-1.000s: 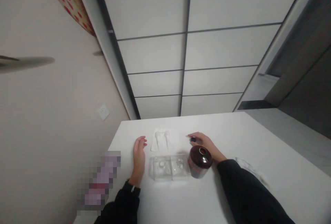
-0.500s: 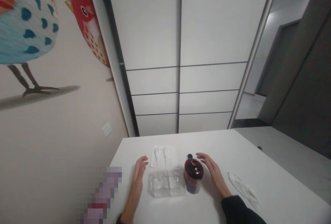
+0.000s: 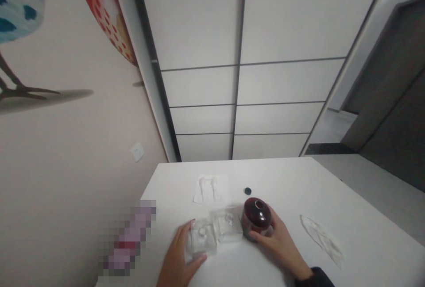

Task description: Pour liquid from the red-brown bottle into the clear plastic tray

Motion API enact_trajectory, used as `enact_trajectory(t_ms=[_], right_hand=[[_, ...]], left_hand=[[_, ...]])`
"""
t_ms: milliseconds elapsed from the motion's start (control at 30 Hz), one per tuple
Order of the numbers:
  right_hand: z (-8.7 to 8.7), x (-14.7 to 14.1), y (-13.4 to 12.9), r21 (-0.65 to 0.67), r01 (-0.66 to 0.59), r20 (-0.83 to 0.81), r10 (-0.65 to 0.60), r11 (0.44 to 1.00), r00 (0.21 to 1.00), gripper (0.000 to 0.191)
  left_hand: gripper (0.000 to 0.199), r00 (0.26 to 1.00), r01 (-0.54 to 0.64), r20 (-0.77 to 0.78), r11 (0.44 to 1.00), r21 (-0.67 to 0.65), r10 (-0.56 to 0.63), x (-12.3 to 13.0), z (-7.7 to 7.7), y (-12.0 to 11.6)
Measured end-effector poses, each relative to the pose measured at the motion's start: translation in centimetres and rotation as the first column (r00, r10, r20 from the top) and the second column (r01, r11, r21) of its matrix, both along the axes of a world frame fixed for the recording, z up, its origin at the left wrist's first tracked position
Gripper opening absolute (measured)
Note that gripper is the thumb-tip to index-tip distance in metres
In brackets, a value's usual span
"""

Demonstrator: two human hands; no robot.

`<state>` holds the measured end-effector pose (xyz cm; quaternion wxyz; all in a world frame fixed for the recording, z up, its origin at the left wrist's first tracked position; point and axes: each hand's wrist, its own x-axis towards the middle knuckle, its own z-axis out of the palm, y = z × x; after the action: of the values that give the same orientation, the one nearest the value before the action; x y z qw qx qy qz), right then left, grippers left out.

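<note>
My left hand (image 3: 181,251) is closed around the left one of two clear square containers, its thumb at the near edge and its fingers along the left side. That left container (image 3: 204,236) sits slightly turned on the white table. Beside it stands the right clear container (image 3: 229,225), at an angle to the first. My right hand (image 3: 275,238) wraps the right side of a jar with a glossy dark red domed top (image 3: 257,212), which has a round opening in it. The jar tilts a little and is close against the right container.
A small black cap (image 3: 248,191) lies behind the jar. Farther back left is a white sheet (image 3: 221,186) with two pale, long-handled items. A crumpled clear wrapper (image 3: 322,240) lies at the right. A blurred purple object (image 3: 129,238) is at the left by the wall.
Both hands have come in from the sides: the left has taken hold of the left container, the right of the jar. The two containers have turned apart. The view has tilted down.
</note>
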<state>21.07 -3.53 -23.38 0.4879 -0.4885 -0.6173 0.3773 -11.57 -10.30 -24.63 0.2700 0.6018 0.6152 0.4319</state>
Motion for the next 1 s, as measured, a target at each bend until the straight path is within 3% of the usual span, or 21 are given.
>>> enact_trajectory(t_ms=[100,233,367,533,767,900,1000], right_hand=[[0.4,0.7,-1.0,0.007,0.041,0.059,-0.041,0.999,0.997,0.065],[-0.2,2.0,-2.9,0.006,0.107,0.095,-0.108,0.994,0.990,0.068],[-0.7,3.1,-5.4,0.066,0.155,0.196,-0.166,0.986,0.967,0.075],[0.1,3.8,-8.2,0.229,0.207,0.261,-0.265,0.951,0.928,0.078],[2.6,4.4,-9.0,0.267,-0.056,0.434,-0.068,0.962,0.898,0.071],[3.9,4.0,-8.7,0.377,-0.136,0.537,-0.097,0.916,0.838,0.074],[4.9,3.7,-8.5,0.457,-0.226,0.639,-0.141,0.860,0.756,0.066]], left_hand=[[0.071,0.999,0.040,-0.025,0.999,-0.016,-0.040,-0.3,-0.4,-2.0],[0.089,0.973,0.221,-0.077,0.975,0.024,-0.219,0.5,-1.3,-3.9],[0.099,0.935,0.328,-0.147,0.945,0.013,-0.323,2.6,-0.8,-3.7],[0.090,0.922,0.313,-0.228,0.949,-0.032,-0.312,4.5,0.6,-2.7],[0.089,0.922,0.293,-0.263,0.956,-0.002,-0.283,4.9,0.7,-2.7],[0.089,0.922,0.280,-0.273,0.960,-0.022,-0.275,5.2,1.0,-2.8],[0.088,0.914,0.281,-0.294,0.959,-0.042,-0.280,5.6,1.6,-2.9]])
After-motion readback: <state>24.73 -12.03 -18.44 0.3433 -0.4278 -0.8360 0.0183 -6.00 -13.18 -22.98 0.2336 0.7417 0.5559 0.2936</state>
